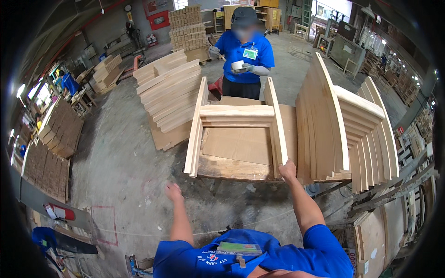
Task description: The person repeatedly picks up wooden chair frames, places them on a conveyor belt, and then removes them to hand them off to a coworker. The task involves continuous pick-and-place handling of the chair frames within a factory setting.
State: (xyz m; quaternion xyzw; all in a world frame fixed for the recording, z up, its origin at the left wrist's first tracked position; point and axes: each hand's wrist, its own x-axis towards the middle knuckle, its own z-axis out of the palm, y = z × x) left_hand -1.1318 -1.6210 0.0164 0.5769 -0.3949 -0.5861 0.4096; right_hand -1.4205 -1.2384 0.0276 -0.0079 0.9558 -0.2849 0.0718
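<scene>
The left hand (173,191) hovers over the floor (139,178), too blurred to tell whether its fingers are spread. An H-shaped wooden frame (237,110) rests on the tabletop (236,167), the right hand (288,170) pinching its near right end, beside more frames (320,120).

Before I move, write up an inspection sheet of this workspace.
Surface: wooden worktop, stained, partly covered by cardboard.
Job's things: H-shaped wooden frame on the worktop; nested wooden frames stand to its right.
Clutter: small scraps on the floor.
Hands: right hand grips the near end of the frame's right side piece; left hand, slightly blurred, is apart from the frame.
Cables: a thin line crosses the floor; cannot tell whether it is a cord.
Surroundings: co-worker across the worktop holds a white roll-like object; wood stacks at far left.
</scene>
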